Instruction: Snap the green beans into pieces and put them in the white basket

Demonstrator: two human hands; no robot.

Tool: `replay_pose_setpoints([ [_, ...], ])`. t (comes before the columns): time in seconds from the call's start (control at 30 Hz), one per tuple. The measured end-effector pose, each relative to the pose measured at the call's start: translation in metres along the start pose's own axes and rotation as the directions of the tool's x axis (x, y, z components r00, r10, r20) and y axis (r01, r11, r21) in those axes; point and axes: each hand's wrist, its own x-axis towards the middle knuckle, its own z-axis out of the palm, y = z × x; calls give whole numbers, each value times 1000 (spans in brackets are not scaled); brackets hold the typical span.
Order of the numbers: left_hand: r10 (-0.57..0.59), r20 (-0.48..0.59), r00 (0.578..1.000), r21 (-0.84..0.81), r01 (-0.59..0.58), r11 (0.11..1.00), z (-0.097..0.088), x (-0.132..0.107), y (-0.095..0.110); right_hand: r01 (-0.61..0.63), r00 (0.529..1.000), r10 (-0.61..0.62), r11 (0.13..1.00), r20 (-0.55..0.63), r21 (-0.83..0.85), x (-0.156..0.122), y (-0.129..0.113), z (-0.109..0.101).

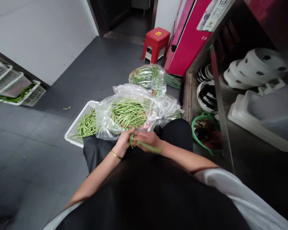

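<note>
My left hand (124,143), with a gold bangle on the wrist, and my right hand (147,139) meet over my lap, both closed on a long green bean (144,145) that trails toward my right wrist. Just beyond them an opened clear plastic bag (105,118) holds a heap of long green beans (128,114). To the left, a white perforated basket (73,129) on the floor holds short cut bean pieces (87,124). A dark apron covers my lap.
A second bag of greens (146,76) lies farther off, near a red plastic stool (156,44) and a pink cabinet (189,41). White baskets (13,88) stack at far left. A steel shelf at right holds bowls (254,67) and trays; a green basket (201,129) sits below.
</note>
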Motion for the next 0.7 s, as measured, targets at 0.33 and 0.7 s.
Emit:
replay_pose_setpoints([
  [0.33, 163, 160, 974, 149, -187, 971, 11, -23, 7, -435, 887, 346, 850, 306, 298, 20, 25, 2],
  [0.7, 116, 228, 967, 216, -167, 962, 11, -35, 10, -447, 842, 522, 538, 134, 714, 24, 34, -26],
])
